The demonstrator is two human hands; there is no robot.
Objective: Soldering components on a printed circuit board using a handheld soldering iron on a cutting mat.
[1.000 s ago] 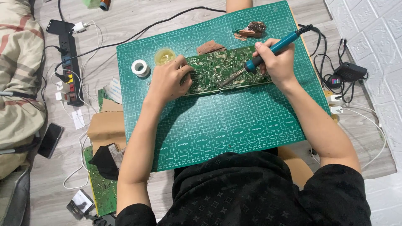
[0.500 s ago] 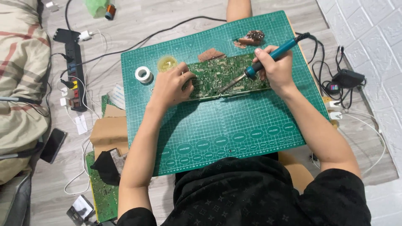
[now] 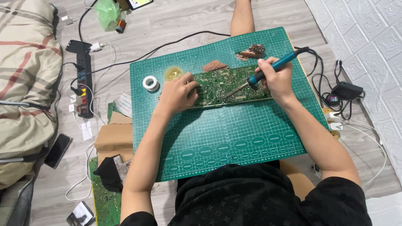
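A blue soldering iron is clasped by the right hand, tip on the green circuit board; the board is pinned by the left hand, fingers curled on its left end, soldering seemingly midway.

Green printed circuit board: a long rectangle lying flat on the upper half of the cutting mat, long axis running left to right, its densely populated face upward. The left end is covered by the left hand, which presses on it. Soldering iron: a slim tool with a blue handle and a bare metal shaft, gripped pen-fashion in the right hand, slanting down to the left with its tip on the board's middle; a black cord leaves the raised rear end.
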